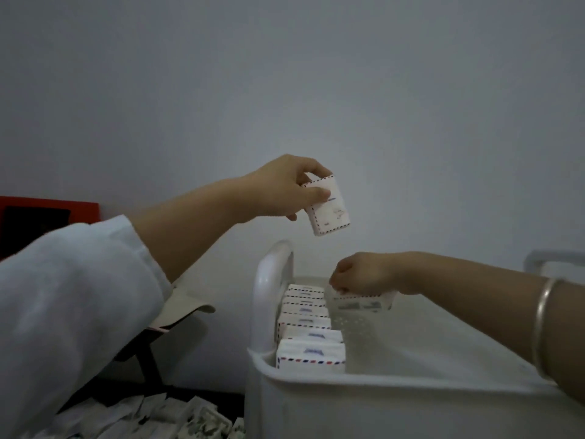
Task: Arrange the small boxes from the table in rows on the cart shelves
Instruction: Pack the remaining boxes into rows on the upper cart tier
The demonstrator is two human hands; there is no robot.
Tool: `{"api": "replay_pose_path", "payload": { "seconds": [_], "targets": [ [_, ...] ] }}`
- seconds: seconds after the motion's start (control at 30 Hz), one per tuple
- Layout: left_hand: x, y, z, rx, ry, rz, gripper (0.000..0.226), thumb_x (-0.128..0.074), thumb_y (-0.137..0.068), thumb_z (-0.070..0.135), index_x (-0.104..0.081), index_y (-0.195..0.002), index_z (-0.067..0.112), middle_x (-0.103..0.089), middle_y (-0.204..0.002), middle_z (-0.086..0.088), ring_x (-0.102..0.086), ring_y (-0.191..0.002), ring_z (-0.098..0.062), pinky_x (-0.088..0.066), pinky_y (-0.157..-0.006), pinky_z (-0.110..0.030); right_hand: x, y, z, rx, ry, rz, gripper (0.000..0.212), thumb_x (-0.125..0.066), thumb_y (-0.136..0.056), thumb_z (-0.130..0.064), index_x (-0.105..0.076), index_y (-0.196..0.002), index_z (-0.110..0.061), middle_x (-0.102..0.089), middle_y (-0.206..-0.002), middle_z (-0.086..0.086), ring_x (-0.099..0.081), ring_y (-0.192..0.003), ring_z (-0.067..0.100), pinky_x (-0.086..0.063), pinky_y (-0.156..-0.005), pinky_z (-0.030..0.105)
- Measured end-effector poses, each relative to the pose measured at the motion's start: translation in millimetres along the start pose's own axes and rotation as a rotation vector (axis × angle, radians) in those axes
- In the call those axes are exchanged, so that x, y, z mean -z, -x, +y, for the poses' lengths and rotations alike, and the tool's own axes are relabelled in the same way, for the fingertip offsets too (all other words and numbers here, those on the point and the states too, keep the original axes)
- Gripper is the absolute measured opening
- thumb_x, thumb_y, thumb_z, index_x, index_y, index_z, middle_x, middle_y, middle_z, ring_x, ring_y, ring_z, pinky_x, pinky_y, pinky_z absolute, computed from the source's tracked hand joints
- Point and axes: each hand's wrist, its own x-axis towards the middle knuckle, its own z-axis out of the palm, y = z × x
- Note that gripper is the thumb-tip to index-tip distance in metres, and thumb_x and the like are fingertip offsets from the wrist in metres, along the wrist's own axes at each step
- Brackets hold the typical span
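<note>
**A:** Entry one, the step in hand?

**B:** Left hand (285,188): thumb and fingers pinch a box (329,210), which is tilted in the air above the cart handle (272,280) and touches nothing else. Row (308,327): boxes stand along the shelf's left wall, front to back. Right hand (364,274): fingers are curled down onto a second box (361,304), low in the shelf (380,381), just right of the row's far end. That box is blurred, so I cannot tell whether it rests on the floor yet.

**A:** Handling note?

**B:** A judgement only. Seat the second box upright, its side against the row and its face matching the others, and let go once it stands. Level the tilted box before lowering it, then set it just in front of the second box, so the new row runs parallel to the first.

**A:** Other items, left to right?

**B:** Red panel (47,223), with a dark inset, by the wall. White sleeve (63,296), on the left arm. Pile (142,416), loose boxes on the dark table, not yet shelved. Beige flap (186,305), kind unclear. Bangle (544,324), on the right wrist. Far handle (554,258), at the cart's right end.

**A:** Obstructions?

**B:** The cart handle stands between the left hand and the shelf, so the box should go over it. The right forearm lies across the shelf's open part and would need to clear before the left hand comes down. The bangle might catch the rim, and the sleeve could sweep the pile.
</note>
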Motion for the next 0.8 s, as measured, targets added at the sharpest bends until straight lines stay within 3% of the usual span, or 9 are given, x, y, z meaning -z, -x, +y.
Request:
{"api": "replay_pose_path", "payload": {
  "seconds": [0.07,0.17,0.27,0.37,0.43,0.57,0.63,0.7,0.8],
  "targets": [
    [-5.4,-9.6,-2.7,0.023,-0.054,-0.032,0.031,-0.061,-0.094,0.023,-0.059,-0.125,0.024,-0.069,-0.098,0.004,-0.066,-0.09,-0.012,-0.057,-0.059,-0.022,-9.8,-4.1,5.1,-0.014,-0.008,-0.099,0.037,-0.044,-0.098,-0.035,-0.058,-0.128,-0.02,-0.054,-0.133,0.007,-0.059,-0.116,0.028,-0.051,-0.096,0.042],
    [-14.7,-20.4,-4.8,0.055,-0.159,-0.106,0.033,-0.061,-0.093,0.022,-0.058,-0.126,0.025,-0.067,-0.108,-0.001,-0.065,-0.096,-0.018,-0.058,-0.063,-0.024,-25.6,-9.3,6.8,-0.013,-0.05,-0.215,0.04,-0.042,-0.098,-0.042,-0.058,-0.13,-0.025,-0.057,-0.133,0.005,-0.061,-0.116,0.026,-0.056,-0.085,0.037],
    [-30.1,-24.3,-11.3,0.053,-0.355,-0.147,0.035,-0.061,-0.093,0.022,-0.056,-0.127,0.026,-0.062,-0.116,0.0,-0.061,-0.092,-0.015,-0.056,-0.072,-0.027,-30.4,-9.9,4.3,0.0,-0.167,-0.235,0.037,-0.045,-0.096,-0.051,-0.063,-0.114,-0.024,-0.064,-0.105,-0.004,-0.064,-0.087,0.015,-0.054,-0.056,0.025],
    [-44.0,-23.5,-19.9,0.042,-0.572,-0.134,0.036,-0.062,-0.09,0.024,-0.056,-0.125,0.029,-0.06,-0.124,0.0,-0.055,-0.107,-0.019,-0.048,-0.094,-0.038,-28.4,-8.8,7.3,0.002,-0.232,-0.227,0.029,-0.056,-0.091,-0.051,-0.058,-0.106,-0.026,-0.062,-0.092,-0.004,-0.056,-0.067,0.009,-0.045,-0.05,0.02],
    [-44.4,-22.8,-22.5,0.034,-0.592,-0.087,0.035,-0.059,-0.088,0.02,-0.056,-0.121,0.029,-0.06,-0.123,0.001,-0.054,-0.108,-0.021,-0.047,-0.09,-0.038,-26.1,-7.8,8.2,0.035,-0.274,-0.199,0.026,-0.061,-0.089,-0.048,-0.056,-0.104,-0.027,-0.068,-0.1,0.001,-0.059,-0.067,0.014,-0.049,-0.055,0.022],
    [-45.3,-24.2,-22.2,0.004,-0.687,-0.148,0.028,-0.057,-0.085,0.014,-0.053,-0.11,0.027,-0.061,-0.117,0.001,-0.053,-0.098,-0.019,-0.045,-0.081,-0.034,-16.0,-6.6,6.8,0.138,-0.342,-0.038,0.029,-0.061,-0.089,-0.041,-0.057,-0.111,-0.023,-0.066,-0.117,0.01,-0.058,-0.088,0.02,-0.051,-0.087,0.041],
    [-47.7,-25.0,-22.5,0.001,-0.718,-0.21,0.027,-0.059,-0.086,0.015,-0.053,-0.11,0.024,-0.061,-0.116,0.0,-0.051,-0.094,-0.017,-0.043,-0.079,-0.031,-9.0,-3.9,6.0,0.18,-0.39,-0.055,0.028,-0.057,-0.091,-0.038,-0.061,-0.112,-0.02,-0.067,-0.116,0.015,-0.058,-0.083,0.02,-0.052,-0.081,0.041],
    [-47.6,-25.5,-21.2,0.024,-0.71,-0.276,0.027,-0.062,-0.085,0.016,-0.055,-0.11,0.024,-0.062,-0.116,0.001,-0.053,-0.094,-0.015,-0.043,-0.077,-0.028,-2.9,0.6,7.8,0.188,-0.471,-0.113,0.03,-0.055,-0.092,-0.034,-0.063,-0.115,-0.016,-0.068,-0.106,0.017,-0.059,-0.071,0.02,-0.053,-0.061,0.03],
    [-47.5,-25.9,-18.9,0.079,-0.657,-0.398,0.026,-0.068,-0.085,0.017,-0.058,-0.107,0.026,-0.064,-0.11,0.006,-0.056,-0.082,-0.006,-0.043,-0.062,-0.018,-1.1,6.2,12.1,0.154,-0.487,-0.156,0.034,-0.055,-0.092,-0.033,-0.062,-0.119,-0.012,-0.065,-0.092,0.011,-0.057,-0.061,0.017,-0.049,-0.049,0.024]
  ]
}}
